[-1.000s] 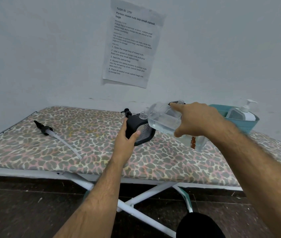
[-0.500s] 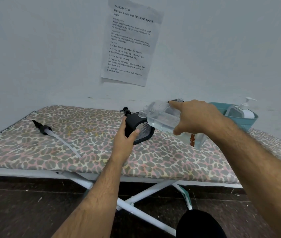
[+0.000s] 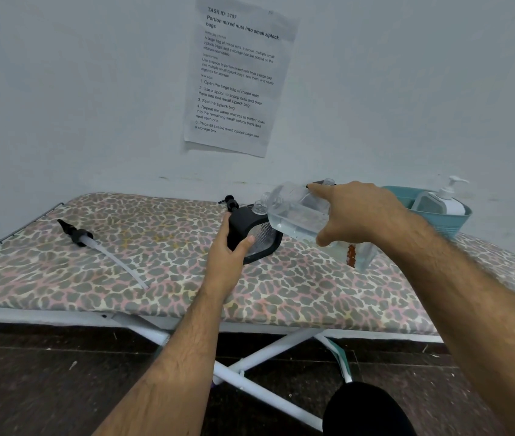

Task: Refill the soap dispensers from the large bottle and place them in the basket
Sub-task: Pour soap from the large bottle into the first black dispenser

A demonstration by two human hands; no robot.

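Observation:
My left hand (image 3: 229, 251) grips a black-framed soap dispenser (image 3: 254, 232) standing on the ironing board, its clear neck uncapped. My right hand (image 3: 355, 212) holds the large clear bottle (image 3: 297, 212) tilted leftward, its open mouth just above the dispenser's neck. Clear liquid fills the bottle's lower side. A black pump head with a long white tube (image 3: 92, 243) lies on the board at the left. Another black pump (image 3: 230, 201) sits behind the dispenser. A teal basket (image 3: 451, 220) at the right holds a white-pump dispenser (image 3: 442, 199).
The leopard-print ironing board (image 3: 161, 278) stands against a white wall on white crossed legs. A printed sheet (image 3: 240, 73) hangs on the wall. Part of another dark dispenser top (image 3: 324, 183) shows behind my right hand. Dark floor lies below.
The hands, the dispenser and the tilted bottle hold nearly the same pose; only the view shifts slightly.

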